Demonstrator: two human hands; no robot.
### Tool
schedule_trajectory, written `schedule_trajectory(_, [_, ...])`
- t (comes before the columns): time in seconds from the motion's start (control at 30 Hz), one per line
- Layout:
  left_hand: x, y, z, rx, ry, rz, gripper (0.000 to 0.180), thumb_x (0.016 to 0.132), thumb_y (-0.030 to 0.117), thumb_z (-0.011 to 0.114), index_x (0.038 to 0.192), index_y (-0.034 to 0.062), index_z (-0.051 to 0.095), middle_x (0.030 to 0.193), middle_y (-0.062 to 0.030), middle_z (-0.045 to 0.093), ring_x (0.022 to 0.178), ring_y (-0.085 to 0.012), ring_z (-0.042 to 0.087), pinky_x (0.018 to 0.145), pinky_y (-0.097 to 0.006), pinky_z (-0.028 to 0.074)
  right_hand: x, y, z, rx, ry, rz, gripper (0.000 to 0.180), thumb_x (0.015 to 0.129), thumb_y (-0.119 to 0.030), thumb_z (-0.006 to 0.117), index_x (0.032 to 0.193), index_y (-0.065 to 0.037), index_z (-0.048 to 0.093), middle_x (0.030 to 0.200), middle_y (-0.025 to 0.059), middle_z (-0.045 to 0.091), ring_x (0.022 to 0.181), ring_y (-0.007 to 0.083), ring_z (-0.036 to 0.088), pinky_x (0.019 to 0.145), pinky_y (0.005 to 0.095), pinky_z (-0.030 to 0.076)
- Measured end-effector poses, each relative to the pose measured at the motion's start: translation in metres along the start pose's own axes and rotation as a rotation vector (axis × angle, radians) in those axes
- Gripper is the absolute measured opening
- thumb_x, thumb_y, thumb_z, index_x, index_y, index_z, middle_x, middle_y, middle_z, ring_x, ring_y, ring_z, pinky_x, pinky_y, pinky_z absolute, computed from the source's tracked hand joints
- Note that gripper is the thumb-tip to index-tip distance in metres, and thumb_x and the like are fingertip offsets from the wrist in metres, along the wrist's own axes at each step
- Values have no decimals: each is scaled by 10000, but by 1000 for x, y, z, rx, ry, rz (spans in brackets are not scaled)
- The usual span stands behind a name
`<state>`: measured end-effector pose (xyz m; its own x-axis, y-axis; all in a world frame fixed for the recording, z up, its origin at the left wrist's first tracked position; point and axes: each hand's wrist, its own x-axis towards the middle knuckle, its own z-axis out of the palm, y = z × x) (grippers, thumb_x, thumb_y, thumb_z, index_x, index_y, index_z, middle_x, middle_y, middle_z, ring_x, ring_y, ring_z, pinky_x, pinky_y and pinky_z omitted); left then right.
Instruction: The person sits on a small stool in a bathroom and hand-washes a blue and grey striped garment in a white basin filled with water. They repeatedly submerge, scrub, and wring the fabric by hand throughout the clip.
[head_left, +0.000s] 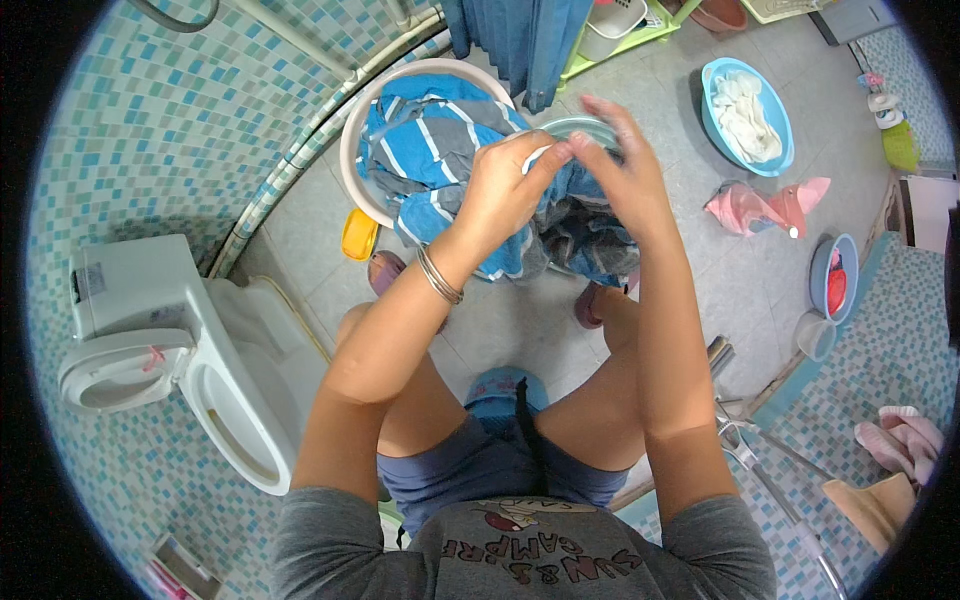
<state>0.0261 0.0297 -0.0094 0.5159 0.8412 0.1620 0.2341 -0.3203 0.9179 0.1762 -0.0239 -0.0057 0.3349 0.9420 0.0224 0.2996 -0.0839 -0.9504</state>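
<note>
My left hand (508, 190), with silver bangles at its wrist, is raised over the laundry with its fingers curled closed. A small white edge shows at its fingertips; what it belongs to is hidden. My right hand (628, 185) is open, fingers spread, its thumb close to the left fingertips. Below the left hand a blue and grey striped cloth (430, 135) fills a pale pink basin (352, 150) and spills over its near side. Under the right hand, dark wet-looking clothes (590, 240) lie in and over a green basin (575, 124), mostly hidden.
A white toilet (235, 420) stands at left, a yellow container (359, 235) beside the pink basin. Rightward are a blue basin (712, 115) with white cloth, pink cloth (765, 208) on the floor, and a small blue basin (823, 275). A blue curtain (520, 45) hangs at the back.
</note>
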Motion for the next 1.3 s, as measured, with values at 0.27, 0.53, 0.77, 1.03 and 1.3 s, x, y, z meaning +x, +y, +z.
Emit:
schedule_trajectory(0.27, [-1,-29,-1,-198,-82,-96,429,800,302,697,1058,25,496,971,-130,575,947,-205,561,818,-316,446,-4,5,-13,-165,-302,163,300,718,-163,690,949,23,643,826,142,662,753,244,619,735,344,465])
schedule_trajectory(0.53, [-31,-61,-18,452,-576,-386,677,699,471,721,1088,-58,555,1067,-288,583,977,-394,584,836,-396,465,-4,9,-14,179,-121,383,228,731,-87,610,917,41,645,849,93,653,755,166,588,731,276,455])
schedule_trajectory(0.77, [-26,-59,-37,139,-257,-116,230,848,163,622,981,-24,635,1059,-174,609,943,-321,587,828,-338,457,11,13,-4,743,175,789,330,792,-284,525,964,-22,627,902,98,648,818,234,615,797,338,478])
schedule_trajectory(1.03, [-30,-6,2,19,-52,130,240,814,69,624,1032,-30,607,1115,-193,570,1029,-308,558,898,-328,404,10,14,40,851,313,398,250,881,-153,486,1077,-25,574,998,97,617,860,202,604,792,325,493])
schedule_trajectory(1.3, [2,-29,10,16,420,-245,189,915,149,507,900,-35,544,774,-211,575,638,-335,544,581,-401,425,-28,6,70,590,197,389,172,805,-101,537,914,14,603,746,43,562,712,129,504,673,278,427])
